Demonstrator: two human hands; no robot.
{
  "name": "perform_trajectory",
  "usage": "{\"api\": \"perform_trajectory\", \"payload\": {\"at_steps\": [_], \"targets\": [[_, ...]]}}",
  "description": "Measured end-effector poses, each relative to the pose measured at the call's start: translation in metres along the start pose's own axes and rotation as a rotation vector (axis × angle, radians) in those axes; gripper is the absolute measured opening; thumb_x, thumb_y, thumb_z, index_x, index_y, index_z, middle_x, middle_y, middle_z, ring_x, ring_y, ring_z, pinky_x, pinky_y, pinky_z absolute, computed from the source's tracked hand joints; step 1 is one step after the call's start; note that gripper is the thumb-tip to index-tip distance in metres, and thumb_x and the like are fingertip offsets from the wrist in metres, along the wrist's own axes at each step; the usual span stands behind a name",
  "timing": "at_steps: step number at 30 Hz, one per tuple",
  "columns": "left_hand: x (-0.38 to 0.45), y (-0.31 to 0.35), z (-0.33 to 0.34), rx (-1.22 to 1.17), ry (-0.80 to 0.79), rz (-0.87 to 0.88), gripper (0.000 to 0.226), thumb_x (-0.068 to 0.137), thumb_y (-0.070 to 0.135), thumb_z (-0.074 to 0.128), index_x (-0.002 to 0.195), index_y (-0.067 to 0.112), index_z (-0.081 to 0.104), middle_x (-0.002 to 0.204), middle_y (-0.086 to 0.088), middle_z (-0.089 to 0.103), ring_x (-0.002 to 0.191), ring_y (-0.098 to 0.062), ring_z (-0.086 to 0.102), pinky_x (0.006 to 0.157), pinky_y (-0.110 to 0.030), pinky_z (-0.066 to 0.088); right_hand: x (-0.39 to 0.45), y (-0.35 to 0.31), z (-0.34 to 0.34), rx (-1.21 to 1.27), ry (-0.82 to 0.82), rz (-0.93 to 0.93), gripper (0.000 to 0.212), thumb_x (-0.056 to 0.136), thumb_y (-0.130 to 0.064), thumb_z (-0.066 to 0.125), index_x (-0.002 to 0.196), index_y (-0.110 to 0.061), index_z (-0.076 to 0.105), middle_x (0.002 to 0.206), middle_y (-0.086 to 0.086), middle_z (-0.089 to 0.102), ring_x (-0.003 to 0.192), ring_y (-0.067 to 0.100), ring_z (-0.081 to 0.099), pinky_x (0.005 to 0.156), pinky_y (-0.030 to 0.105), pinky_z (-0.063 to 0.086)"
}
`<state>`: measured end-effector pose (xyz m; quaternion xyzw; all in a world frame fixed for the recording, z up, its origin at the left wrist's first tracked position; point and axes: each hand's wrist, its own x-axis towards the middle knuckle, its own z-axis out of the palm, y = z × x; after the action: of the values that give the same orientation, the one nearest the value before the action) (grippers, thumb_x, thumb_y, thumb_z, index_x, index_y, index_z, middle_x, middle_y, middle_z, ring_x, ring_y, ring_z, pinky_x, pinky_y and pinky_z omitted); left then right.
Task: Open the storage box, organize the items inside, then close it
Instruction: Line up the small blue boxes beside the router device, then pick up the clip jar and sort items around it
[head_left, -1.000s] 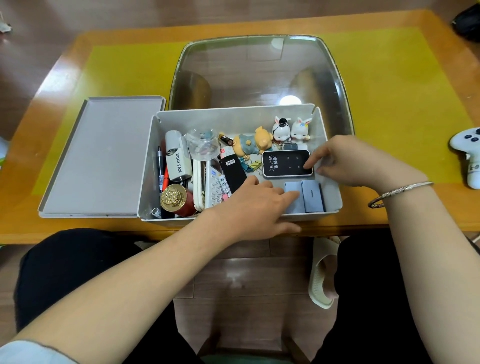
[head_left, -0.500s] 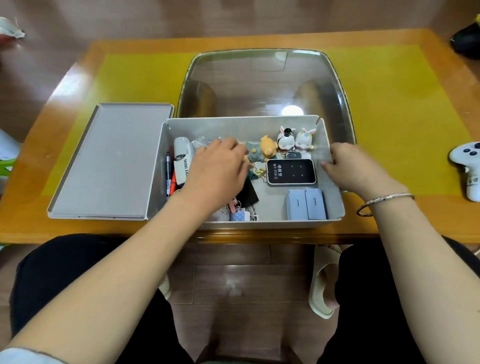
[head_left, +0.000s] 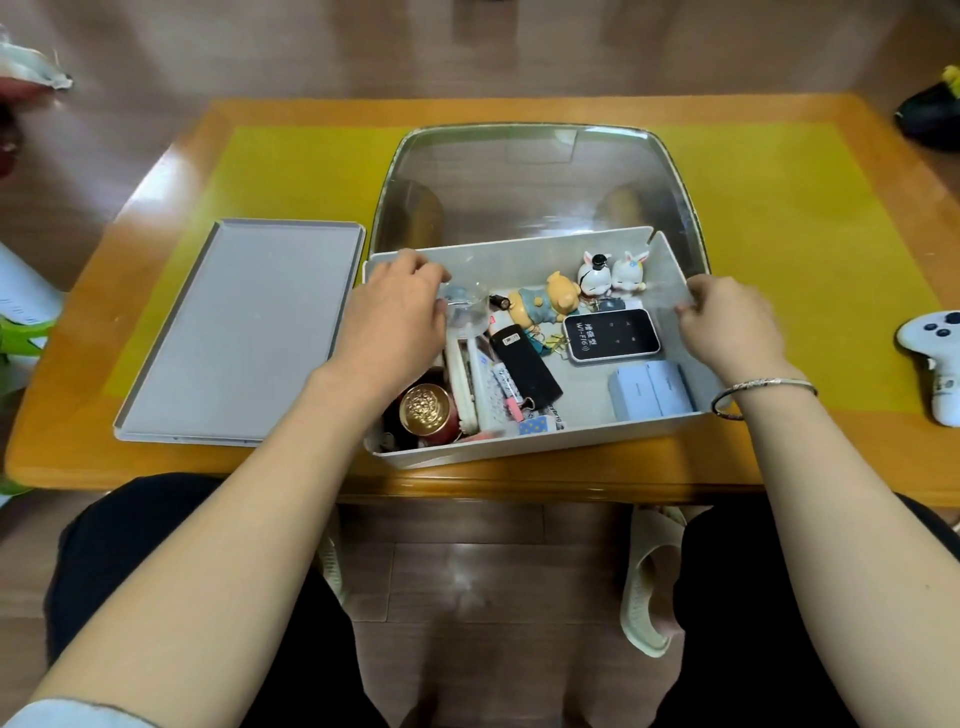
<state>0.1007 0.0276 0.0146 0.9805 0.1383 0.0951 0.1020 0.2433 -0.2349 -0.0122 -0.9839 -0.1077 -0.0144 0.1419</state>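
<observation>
The light, stiff plastic storage box (head_left: 524, 441) is gripped at its side walls by the left hand (head_left: 395, 317) and right hand (head_left: 730, 325), where hold seems surest.

Matt plastic storage box (head_left: 519, 451) on glossy wooden table (head_left: 571, 480).

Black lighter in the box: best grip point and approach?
Pinch the black lighter across its narrow width near its lower end, coming from above. It lies flat and diagonal; its upper end is crowded by the bear figurine and binder clips, the lower end looks freer.
</observation>
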Motion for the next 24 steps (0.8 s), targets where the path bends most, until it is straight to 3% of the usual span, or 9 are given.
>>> {"api": "perform_trajectory", "payload": {"at_steps": [4,6,9,12,16,19,22,24], "targets": [[0.003,-0.008,-0.001,-0.008,0.019,-0.028,0.033,0.095,0.022,0.051,0.127,0.015,0.055,0.130,-0.007,0.050,0.117,-0.028,0.046,0.087,-0.041,0.043,0.006,0.007,-0.002,0.097,0.026,0.032,0.023,0.089,-0.018,0.058,0.110,-0.013,0.063,0.108,0.017,0.066,0.099,0.039,0.058,0.074,0.037,0.045],[0.005,-0.012,-0.002,-0.017,0.006,-0.046,0.035,0.095,0.024,0.051,0.129,0.015,0.053,0.131,-0.007,0.049,0.118,-0.028,0.045,0.088,-0.042,0.042,0.006,0.006,-0.003,0.153,0.015,0.017,0.035,0.087,-0.020,0.060,0.121,-0.012,0.057,0.116,0.015,0.063,0.107,0.037,0.055,0.085,0.041,0.047],[0.009,-0.017,-0.002,-0.029,-0.014,-0.074,0.039,0.095,0.027,0.052,0.132,0.014,0.050,0.134,-0.009,0.047,0.121,-0.030,0.042,0.092,-0.044,0.040,0.001,-0.006,0.001,0.113,0.087,-0.091,0.046,0.086,-0.022,0.063,0.128,-0.013,0.050,0.127,0.012,0.052,0.117,0.033,0.044,0.099,0.042,0.036],[0.013,-0.013,0.000,-0.055,-0.046,0.004,0.047,0.094,0.037,0.053,0.136,0.017,0.045,0.137,-0.008,0.046,0.125,-0.029,0.040,0.100,-0.043,0.034,-0.010,-0.026,0.005,0.200,0.165,-0.295,0.034,0.085,-0.016,0.062,0.119,-0.012,0.058,0.120,0.010,0.054,0.113,0.029,0.045,0.097,0.036,0.036],[0.020,0.000,0.014,-0.064,-0.164,0.108,0.063,0.092,0.048,0.052,0.146,0.023,0.030,0.146,-0.005,0.039,0.134,-0.025,0.031,0.108,-0.045,0.026,-0.023,-0.048,0.017,0.232,-0.123,-0.465,0.021,0.087,-0.020,0.063,0.107,-0.016,0.066,0.091,-0.002,0.064,0.095,0.021,0.059,0.083,0.035,0.048],[0.026,0.001,0.026,-0.034,-0.228,0.078,0.068,0.091,0.055,0.048,0.148,0.026,0.024,0.147,-0.006,0.039,0.135,-0.027,0.032,0.107,-0.048,0.025,-0.029,-0.057,0.030,0.170,-0.229,-0.436,0.018,0.085,-0.034,0.064,0.098,-0.022,0.067,0.067,-0.018,0.052,0.074,0.013,0.055,0.065,0.026,0.040],[0.031,0.000,0.034,-0.028,-0.246,0.047,0.066,0.090,0.060,0.046,0.145,0.029,0.029,0.144,-0.006,0.043,0.131,-0.028,0.036,0.105,-0.048,0.025,-0.031,-0.061,0.038,0.109,-0.246,-0.364,0.026,0.083,-0.046,0.063,0.096,-0.023,0.066,0.072,-0.014,0.054,0.077,0.013,0.053,0.065,0.027,0.040],[0.030,0.001,0.037,-0.017,-0.251,0.059,0.063,0.087,0.062,0.049,0.140,0.031,0.036,0.140,-0.006,0.046,0.128,-0.027,0.039,0.103,-0.047,0.026,-0.031,-0.063,0.040,0.077,-0.354,-0.333,0.037,0.082,-0.049,0.064,0.098,-0.016,0.065,0.082,-0.005,0.060,0.083,0.017,0.056,0.070,0.030,0.046]]}}
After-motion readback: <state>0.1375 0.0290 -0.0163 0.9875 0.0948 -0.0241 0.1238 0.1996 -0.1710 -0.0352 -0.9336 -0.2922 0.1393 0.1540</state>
